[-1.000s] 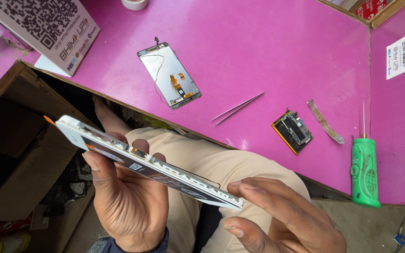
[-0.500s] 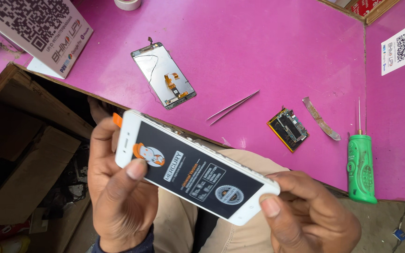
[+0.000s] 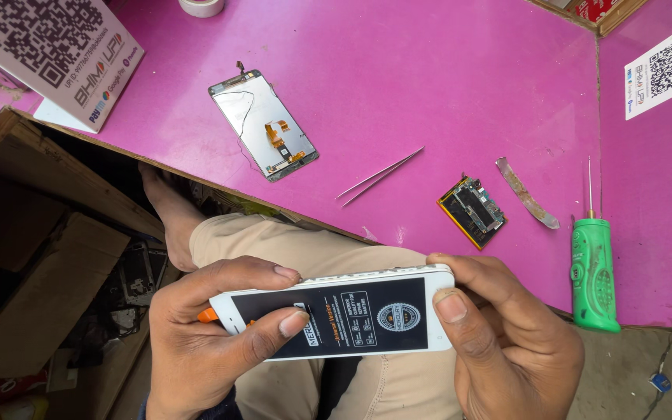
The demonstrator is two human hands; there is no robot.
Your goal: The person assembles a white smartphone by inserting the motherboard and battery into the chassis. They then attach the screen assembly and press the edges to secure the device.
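White phone screen panel with black printed film, gripped at both ends: left hand pinching the left end, right hand clasping the right. Low centre of frame, over the lap, long axis nearly level. Above, on the pink table: bare display, tweezers, circuit board, green tool

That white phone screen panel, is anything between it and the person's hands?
Nothing visible. The white screen panel lies directly in both hands: the left hand pinches its orange-tabbed end, the right hand its other end. The tweezers, circuit board and green tool lie apart on the pink table.
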